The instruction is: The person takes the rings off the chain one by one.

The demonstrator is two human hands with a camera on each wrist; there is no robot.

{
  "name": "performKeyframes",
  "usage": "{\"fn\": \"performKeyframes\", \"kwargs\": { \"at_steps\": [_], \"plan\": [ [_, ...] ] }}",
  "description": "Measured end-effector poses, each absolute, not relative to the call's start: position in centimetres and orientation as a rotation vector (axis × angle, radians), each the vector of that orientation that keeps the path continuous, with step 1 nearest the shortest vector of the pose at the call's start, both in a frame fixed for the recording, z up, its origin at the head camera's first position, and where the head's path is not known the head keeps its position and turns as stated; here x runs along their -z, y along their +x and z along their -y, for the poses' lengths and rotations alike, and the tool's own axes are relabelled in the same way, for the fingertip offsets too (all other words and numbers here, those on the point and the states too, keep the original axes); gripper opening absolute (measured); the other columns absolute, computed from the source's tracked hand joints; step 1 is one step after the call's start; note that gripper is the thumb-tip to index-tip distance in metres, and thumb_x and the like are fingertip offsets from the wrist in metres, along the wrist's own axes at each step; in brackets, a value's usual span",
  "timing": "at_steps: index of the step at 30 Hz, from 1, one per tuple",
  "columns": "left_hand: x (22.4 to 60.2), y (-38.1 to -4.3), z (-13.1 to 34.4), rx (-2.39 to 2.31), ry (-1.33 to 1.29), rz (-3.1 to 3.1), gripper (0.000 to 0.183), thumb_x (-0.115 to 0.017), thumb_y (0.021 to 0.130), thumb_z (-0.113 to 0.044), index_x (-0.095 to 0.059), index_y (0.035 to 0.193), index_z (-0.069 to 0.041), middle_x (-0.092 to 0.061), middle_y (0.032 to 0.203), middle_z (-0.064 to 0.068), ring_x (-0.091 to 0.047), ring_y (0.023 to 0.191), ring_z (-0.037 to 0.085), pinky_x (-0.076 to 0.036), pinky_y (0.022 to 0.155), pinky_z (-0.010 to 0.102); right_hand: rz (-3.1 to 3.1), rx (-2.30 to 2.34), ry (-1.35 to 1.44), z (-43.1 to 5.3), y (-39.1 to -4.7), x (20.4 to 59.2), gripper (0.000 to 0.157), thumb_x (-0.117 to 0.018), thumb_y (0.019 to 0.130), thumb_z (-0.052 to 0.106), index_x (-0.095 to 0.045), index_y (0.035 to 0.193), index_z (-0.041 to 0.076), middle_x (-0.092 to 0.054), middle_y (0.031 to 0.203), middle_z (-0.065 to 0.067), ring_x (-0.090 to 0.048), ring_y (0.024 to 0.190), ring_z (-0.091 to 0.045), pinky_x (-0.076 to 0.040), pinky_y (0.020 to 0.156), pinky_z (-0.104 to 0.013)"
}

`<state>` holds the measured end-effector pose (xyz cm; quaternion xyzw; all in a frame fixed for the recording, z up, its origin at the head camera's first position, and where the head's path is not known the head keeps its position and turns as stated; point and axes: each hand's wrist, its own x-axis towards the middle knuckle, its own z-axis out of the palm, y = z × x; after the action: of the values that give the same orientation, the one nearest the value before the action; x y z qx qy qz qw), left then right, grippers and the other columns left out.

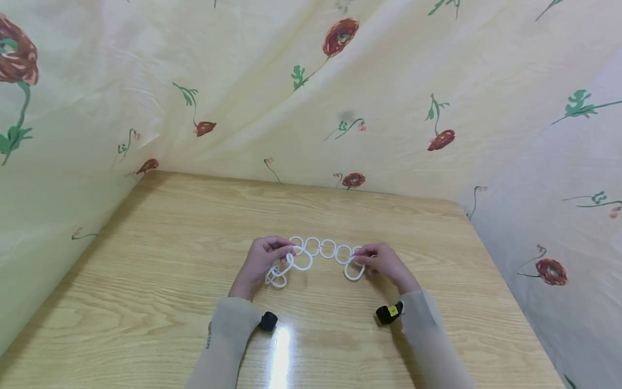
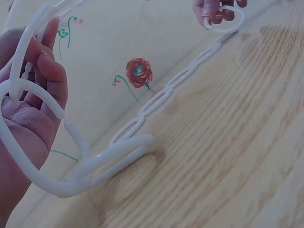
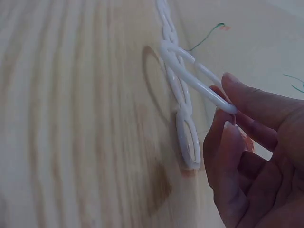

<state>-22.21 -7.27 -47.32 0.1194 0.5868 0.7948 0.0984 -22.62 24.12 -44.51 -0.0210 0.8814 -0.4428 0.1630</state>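
Note:
White plastic chain links lie in a row (image 2: pixel 156 102) on the table between the two hands. My left hand (image 1: pixel 262 259) pinches a link between thumb and fingers, and several joined links hang from it. Close up in the left wrist view, a large hanging link (image 2: pixel 23 166) has a visible gap. At the row's other end, my right hand (image 1: pixel 387 266) pinches one link (image 3: pixel 197 88) by its end, raised above the table. That link also shows a narrow gap. Below it, the row's end link (image 3: pixel 180 137) rests on the wood. Whether the raised link is hooked to the row cannot be told.
The wooden table (image 1: pixel 170 259) carries the chain and reflects light near its front. A pale floral cloth (image 1: pixel 262 108) rises behind the table and along both sides. A small black device (image 1: pixel 268 321) sits at the left wrist, another (image 1: pixel 389 314) at the right.

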Motion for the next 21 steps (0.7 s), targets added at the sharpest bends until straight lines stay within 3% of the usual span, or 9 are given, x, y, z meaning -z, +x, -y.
{"fn": "performKeyframes", "kwargs": {
  "at_steps": [7,14,21],
  "plan": [
    [47.15,-22.26,7.27,-2.321,0.357,-1.81,0.013,-0.061,0.09,0.003,-0.064,0.098,0.014,-0.071,0.074,-0.005,-0.058,0.061,0.008,-0.049,0.055,0.014,-2.567,1.18,-0.209,-24.24,-21.7,43.89,0.018,-0.072,0.087,0.021,-0.073,0.095,0.005,-0.065,0.08,0.001,-0.05,0.061,-0.008,-0.046,0.052,-0.019],
    [47.22,-22.37,7.25,-2.325,0.333,-1.794,0.01,-0.06,0.09,0.005,-0.067,0.09,-0.001,-0.071,0.073,-0.005,-0.058,0.061,0.008,-0.049,0.055,0.014,-2.638,1.018,-0.207,-24.25,-21.66,43.92,0.014,-0.07,0.089,0.016,-0.072,0.095,0.003,-0.068,0.081,-0.004,-0.05,0.061,-0.011,-0.045,0.05,-0.019],
    [47.13,-22.26,7.31,-2.335,0.318,-1.781,0.013,-0.061,0.09,0.004,-0.069,0.087,-0.006,-0.071,0.073,-0.002,-0.057,0.061,0.008,-0.049,0.054,0.014,-2.677,0.939,-0.232,-24.65,-21.55,44.16,0.012,-0.071,0.088,0.017,-0.074,0.091,0.006,-0.066,0.076,-0.001,-0.05,0.06,-0.009,-0.043,0.05,-0.018]
  ]
}}
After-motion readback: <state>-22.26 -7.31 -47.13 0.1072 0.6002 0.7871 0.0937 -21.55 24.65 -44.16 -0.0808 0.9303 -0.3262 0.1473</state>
